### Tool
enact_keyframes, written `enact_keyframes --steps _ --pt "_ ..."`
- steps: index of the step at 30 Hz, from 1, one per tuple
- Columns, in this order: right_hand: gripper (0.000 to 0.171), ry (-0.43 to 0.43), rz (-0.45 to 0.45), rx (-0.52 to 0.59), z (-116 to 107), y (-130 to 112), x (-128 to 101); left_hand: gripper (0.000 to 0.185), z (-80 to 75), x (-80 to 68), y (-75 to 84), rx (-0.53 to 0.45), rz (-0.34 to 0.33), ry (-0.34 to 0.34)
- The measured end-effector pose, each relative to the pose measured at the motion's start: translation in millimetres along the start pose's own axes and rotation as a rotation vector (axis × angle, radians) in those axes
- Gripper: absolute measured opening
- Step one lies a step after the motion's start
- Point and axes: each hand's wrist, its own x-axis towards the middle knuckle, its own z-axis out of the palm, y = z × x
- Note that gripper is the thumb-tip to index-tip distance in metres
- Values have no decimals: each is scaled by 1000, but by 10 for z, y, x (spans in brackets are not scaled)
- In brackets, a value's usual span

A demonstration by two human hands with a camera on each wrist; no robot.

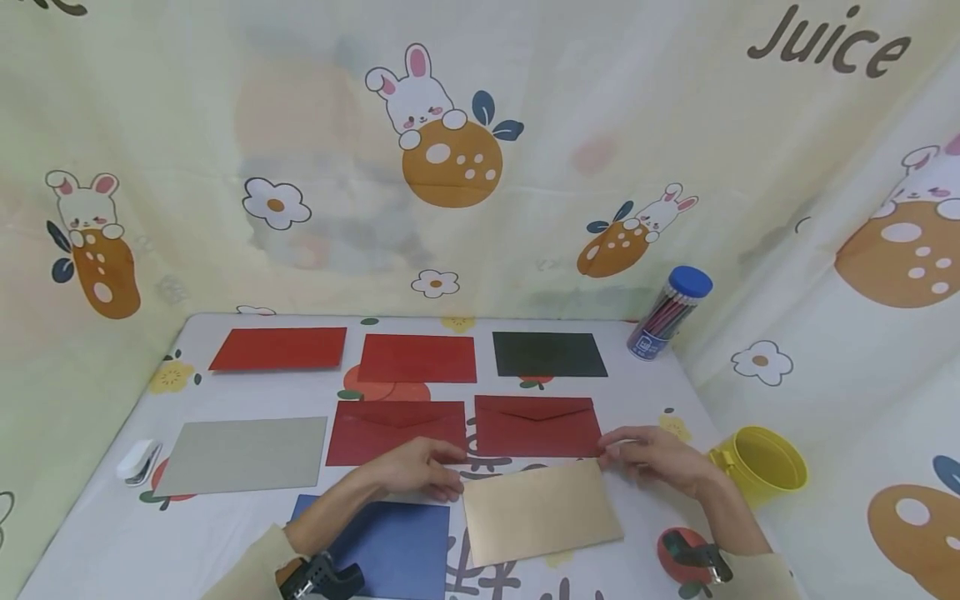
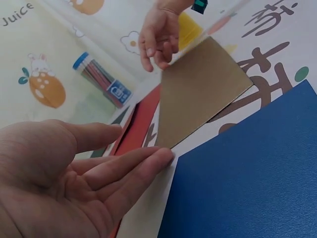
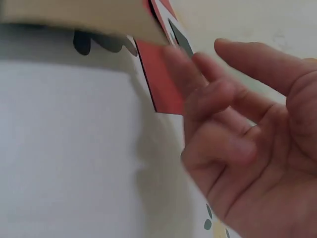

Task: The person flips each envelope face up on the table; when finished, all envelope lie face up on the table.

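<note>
Tabletop [image 1: 660, 392], printed cloth: gold envelope [image 1: 542, 510] between left hand [image 1: 416, 468] and right hand [image 1: 656, 457], fingers relaxed, gripping nothing. Risk: a nudge could slide it over the blue envelope [image 1: 390, 542].

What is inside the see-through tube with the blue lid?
The tube holds a bundle of pencils, red and dark ones. The label hides their lower ends, and the lid covers the tips.

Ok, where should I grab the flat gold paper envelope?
Pinch the flat gold paper envelope by its two far corners, left hand from the left, right hand from the right. It lies flat and tilted, so only its edges give purchase.
</note>
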Motion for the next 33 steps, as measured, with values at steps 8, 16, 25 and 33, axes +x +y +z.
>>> enact_keyframes --steps 8,16,25,33 --pt "37 38 -65 23 62 -67 5 49 -10 6 -41 -47 2 17" --pt "34 -59 -207 117 100 -15 35 47 -14 46 -89 -59 8 30" --pt "25 19 -188 -37 142 -11 75 45 -12 39 -111 -68 14 31" --pt "19 60 -222 -15 102 14 75 37 -15 28 -151 -38 67 41"
